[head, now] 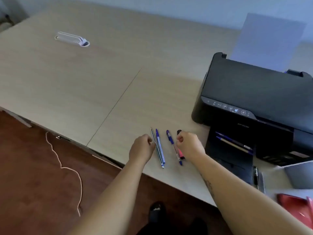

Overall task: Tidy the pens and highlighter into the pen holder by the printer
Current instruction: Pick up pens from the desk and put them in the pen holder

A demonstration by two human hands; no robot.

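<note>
Four writing tools lie side by side near the desk's front edge: a thin dark pen (153,135), a blue striped pen (160,150), a blue pen with a clear barrel (171,141) and a pink highlighter (181,154) with a black cap. My left hand (141,148) is curled with its fingertips against the thin dark pen. My right hand (190,143) covers the highlighter's middle, thumb and forefinger pinched on it just below the cap; the highlighter still rests on the desk. A dark box-shaped pen holder (227,150) stands in front of the black printer (254,92), with a blue pen and a tan pencil showing in it.
A sheet of paper (269,39) stands in the printer's rear feed. A black pen (255,175), a grey flat object (299,175) and a red object (298,211) lie at the right. A white cable port (72,39) sits far left. A cord (67,167) trails on the floor.
</note>
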